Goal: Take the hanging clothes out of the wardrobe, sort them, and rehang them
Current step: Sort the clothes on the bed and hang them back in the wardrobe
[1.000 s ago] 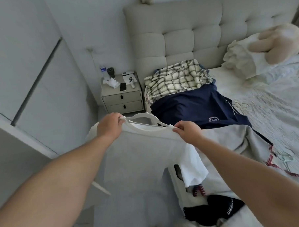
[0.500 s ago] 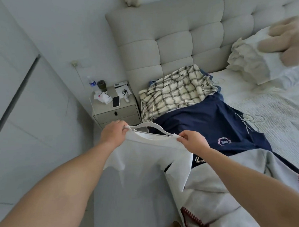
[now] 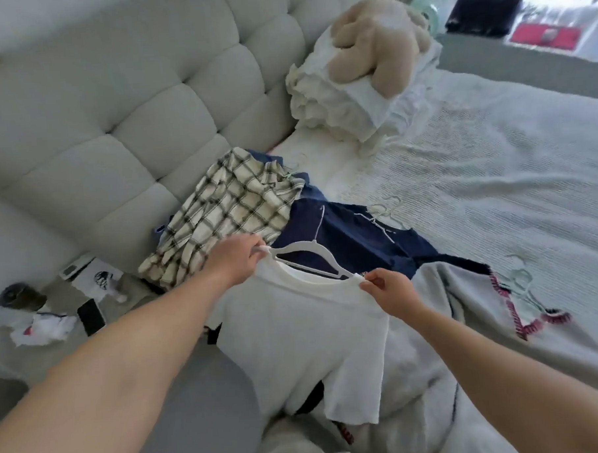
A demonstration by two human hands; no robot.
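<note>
A white T-shirt [image 3: 306,335] hangs on a white plastic hanger [image 3: 309,256] above the bed's near edge. My left hand [image 3: 237,263] grips the left shoulder of the shirt and the hanger's end. My right hand [image 3: 389,291] pinches the right shoulder seam. On the bed behind lie a checked shirt [image 3: 228,212], a navy garment [image 3: 349,241] with a thin hanger on it, and a grey garment with red stitching [image 3: 483,321].
A tufted headboard [image 3: 131,107] runs along the back left. A pillow stack with a beige plush toy [image 3: 371,41] sits at the bed's head. The bedside table [image 3: 64,298] at left holds a phone [image 3: 90,316], a cup and tissues. The white bedspread [image 3: 494,183] stretches right.
The view has swung right and down toward the bed. Both hands have carried the white T-shirt on its hanger over the bed's edge, nearer the checked shirt and navy garment.
</note>
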